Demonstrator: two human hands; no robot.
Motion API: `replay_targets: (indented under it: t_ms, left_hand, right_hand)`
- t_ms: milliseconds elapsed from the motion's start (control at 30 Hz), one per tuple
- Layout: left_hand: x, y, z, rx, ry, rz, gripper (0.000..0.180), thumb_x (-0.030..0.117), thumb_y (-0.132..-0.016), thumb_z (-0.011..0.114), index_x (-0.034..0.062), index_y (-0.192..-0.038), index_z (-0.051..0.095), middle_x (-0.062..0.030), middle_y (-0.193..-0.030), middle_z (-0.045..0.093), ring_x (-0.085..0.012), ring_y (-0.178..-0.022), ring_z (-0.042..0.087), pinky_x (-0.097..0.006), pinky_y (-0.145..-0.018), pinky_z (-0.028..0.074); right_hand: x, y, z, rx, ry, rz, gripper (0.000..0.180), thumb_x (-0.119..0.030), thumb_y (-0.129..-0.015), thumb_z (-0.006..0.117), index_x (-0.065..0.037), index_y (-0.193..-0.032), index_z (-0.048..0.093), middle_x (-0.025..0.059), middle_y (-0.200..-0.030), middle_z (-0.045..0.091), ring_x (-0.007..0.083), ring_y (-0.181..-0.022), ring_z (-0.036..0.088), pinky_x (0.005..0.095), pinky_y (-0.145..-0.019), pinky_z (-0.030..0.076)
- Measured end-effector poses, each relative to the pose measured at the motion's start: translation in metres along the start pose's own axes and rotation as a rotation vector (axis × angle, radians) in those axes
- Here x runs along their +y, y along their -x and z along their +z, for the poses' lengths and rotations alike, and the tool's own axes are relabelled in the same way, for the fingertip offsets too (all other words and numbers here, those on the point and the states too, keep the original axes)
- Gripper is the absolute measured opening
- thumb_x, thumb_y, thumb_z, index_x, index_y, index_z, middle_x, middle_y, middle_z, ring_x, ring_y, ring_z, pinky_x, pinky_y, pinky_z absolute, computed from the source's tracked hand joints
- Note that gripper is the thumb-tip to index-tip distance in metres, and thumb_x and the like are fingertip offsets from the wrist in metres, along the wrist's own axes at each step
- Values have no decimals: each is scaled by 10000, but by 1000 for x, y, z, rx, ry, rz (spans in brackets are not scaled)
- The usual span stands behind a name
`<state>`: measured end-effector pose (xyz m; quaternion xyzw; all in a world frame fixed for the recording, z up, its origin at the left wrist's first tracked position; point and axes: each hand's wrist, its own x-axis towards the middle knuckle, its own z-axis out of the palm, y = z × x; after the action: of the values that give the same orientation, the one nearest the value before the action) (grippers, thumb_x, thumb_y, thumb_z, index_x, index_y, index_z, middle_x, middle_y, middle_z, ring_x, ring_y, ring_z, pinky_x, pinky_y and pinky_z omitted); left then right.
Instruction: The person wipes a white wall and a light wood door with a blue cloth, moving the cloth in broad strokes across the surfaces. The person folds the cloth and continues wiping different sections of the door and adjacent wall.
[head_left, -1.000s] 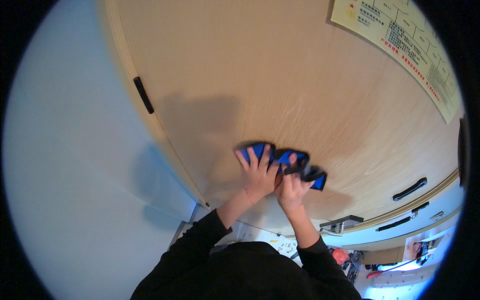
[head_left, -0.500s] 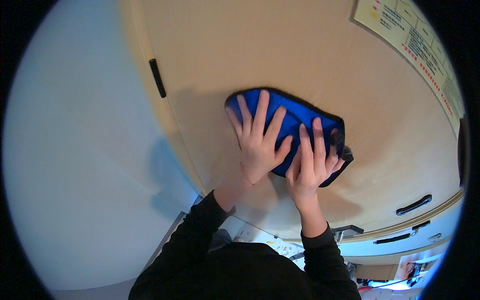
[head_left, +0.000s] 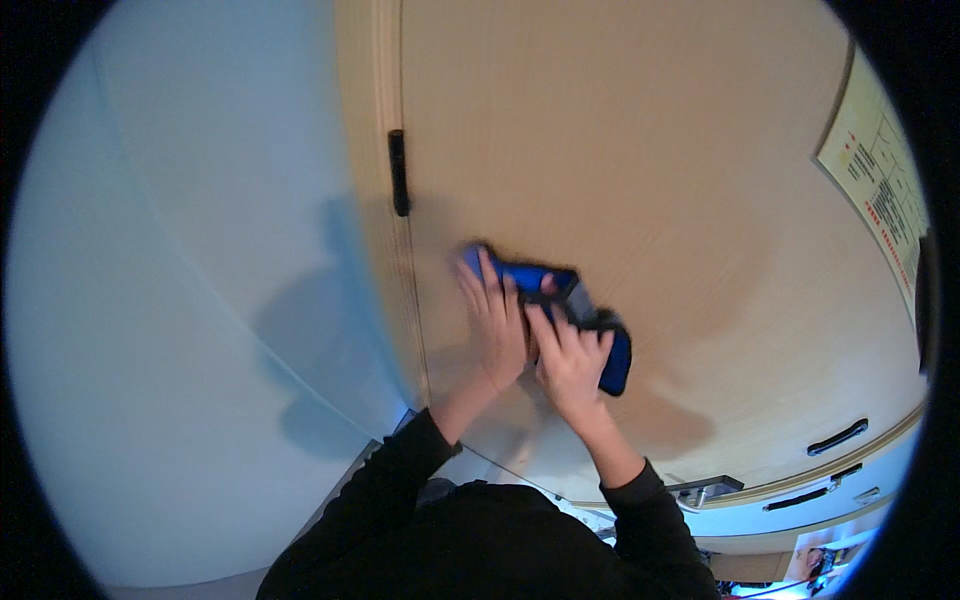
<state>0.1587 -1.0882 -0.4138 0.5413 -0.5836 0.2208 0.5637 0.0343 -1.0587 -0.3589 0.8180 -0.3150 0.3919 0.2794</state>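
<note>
A blue cloth piece with black edging point(head_left: 617, 365) lies against the pale wood door, partly folded over on itself, with a dark grey underside showing in the middle. My left hand point(head_left: 497, 335) presses on its left part, fingers stretched out along the surface and slightly blurred. Close beside it, my right hand point(head_left: 570, 370) has its fingers bent over the folded middle of the cloth, gripping it. The two hands are nearly touching, and they hide the cloth's lower left part.
The wood door point(head_left: 640, 140) has a black hinge point(head_left: 399, 172) along its left edge. A pale wall point(head_left: 190, 330) stands to the left. A printed sheet point(head_left: 880, 180) is at upper right. A metal lever handle point(head_left: 705, 490) and a black pull handle point(head_left: 838, 437) sit at lower right.
The cloth was spread wide under both hands; now it is partly folded and smaller. My right hand has moved left towards my left hand. The view has shifted, so the hinge appears further right.
</note>
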Motion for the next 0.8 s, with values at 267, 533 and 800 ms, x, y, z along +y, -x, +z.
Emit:
replay_targets:
  t_ms: [267,533,800]
  left_hand:
    - [-24,-191,-58,257,-13,316,684,343,-900,512,73,-1477,262,-273,-1526,126,-558,-1368,80,-651,-1081,124]
    - [-42,-151,-66,101,-58,236,500,114,-896,495,-129,-1315,368,-319,-1475,219,-512,-1344,244,-571,-1084,260]
    - [-54,-74,-83,-24,64,108,617,193,-916,493,-166,-1367,273,-387,-1431,228,-534,-1325,258,-560,-1089,242]
  right_hand:
    - [-23,-163,-9,400,110,103,376,-116,-847,573,-218,-1204,636,37,-1337,531,235,-965,522,450,-961,309]
    - [-40,-130,20,238,150,9,421,-105,-794,568,-183,-1202,633,-1,-1270,581,205,-870,513,379,-948,326]
    - [-58,-120,31,203,-228,-55,425,-50,-705,612,-12,-1128,644,105,-951,600,268,-859,533,401,-872,412]
